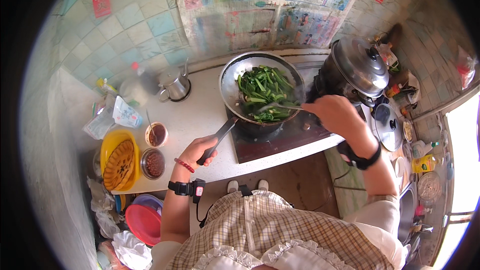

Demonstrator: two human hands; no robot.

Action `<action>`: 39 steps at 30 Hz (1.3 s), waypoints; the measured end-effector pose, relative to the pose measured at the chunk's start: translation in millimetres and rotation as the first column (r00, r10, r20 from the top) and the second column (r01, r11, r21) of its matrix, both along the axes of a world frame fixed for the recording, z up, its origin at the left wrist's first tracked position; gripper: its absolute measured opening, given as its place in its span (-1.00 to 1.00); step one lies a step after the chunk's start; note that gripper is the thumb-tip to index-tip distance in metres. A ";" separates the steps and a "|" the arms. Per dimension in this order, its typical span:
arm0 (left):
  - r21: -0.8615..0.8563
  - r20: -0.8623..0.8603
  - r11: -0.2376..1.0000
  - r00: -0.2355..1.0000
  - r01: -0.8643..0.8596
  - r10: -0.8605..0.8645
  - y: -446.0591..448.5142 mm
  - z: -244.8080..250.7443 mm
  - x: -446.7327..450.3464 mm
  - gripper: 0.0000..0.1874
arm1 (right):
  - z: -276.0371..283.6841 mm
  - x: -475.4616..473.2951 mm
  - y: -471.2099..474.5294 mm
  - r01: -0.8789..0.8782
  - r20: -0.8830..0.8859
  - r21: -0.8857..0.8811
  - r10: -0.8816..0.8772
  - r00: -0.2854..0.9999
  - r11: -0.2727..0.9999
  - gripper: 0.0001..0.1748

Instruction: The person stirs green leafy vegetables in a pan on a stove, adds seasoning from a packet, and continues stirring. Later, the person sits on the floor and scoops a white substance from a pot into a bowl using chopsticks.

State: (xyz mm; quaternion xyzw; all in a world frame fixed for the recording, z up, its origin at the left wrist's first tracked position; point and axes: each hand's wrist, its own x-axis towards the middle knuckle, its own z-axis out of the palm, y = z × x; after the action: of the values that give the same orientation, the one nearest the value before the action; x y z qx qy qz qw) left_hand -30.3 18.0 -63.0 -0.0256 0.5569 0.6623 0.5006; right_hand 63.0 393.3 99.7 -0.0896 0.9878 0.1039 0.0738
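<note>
My left hand [198, 152] grips the black handle [219, 138] of a metal wok [229, 71] on the dark gas stove [258, 144]. Chopped leafy greens [264, 82] lie in the wok, heaped toward its middle and right. My right hand [333, 114] is closed around a metal spatula or ladle [287, 106] and sits just off the wok's right rim. The far end of that tool is blurred and dips into the greens near the front of the wok.
Right of the wok stands a large lidded pot [358, 67]; behind my right wrist lies a glass lid [388, 126]. At left are a metal kettle [174, 82], a sauce tub [156, 134], a metal bowl [153, 163] and a yellow basin [131, 138].
</note>
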 end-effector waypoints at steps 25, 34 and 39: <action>-0.005 -0.020 1.000 1.000 0.017 -0.017 -0.8 -3.1 -0.9 -0.67 | -13.4 -24.0 -23.8 -0.055 -0.083 -0.235 0.036 0.996 0.971 -0.48; 0.000 -0.032 1.000 0.999 0.013 -0.013 -1.9 -5.3 -1.8 -0.66 | -37.9 -31.7 -5.8 -0.002 -0.131 -0.003 0.002 0.991 1.000 -0.83; -0.015 -0.018 1.000 1.000 0.005 -0.005 -1.6 -3.9 -2.9 -0.64 | -44.7 -20.5 -33.3 -0.026 0.146 0.067 0.016 0.989 0.997 -0.76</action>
State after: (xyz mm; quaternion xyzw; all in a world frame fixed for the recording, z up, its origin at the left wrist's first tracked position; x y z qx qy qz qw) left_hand -33.2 16.3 -66.9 -0.0219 0.5665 0.6569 0.4970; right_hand 42.4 360.0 55.1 -0.1048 0.9747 0.1316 0.1474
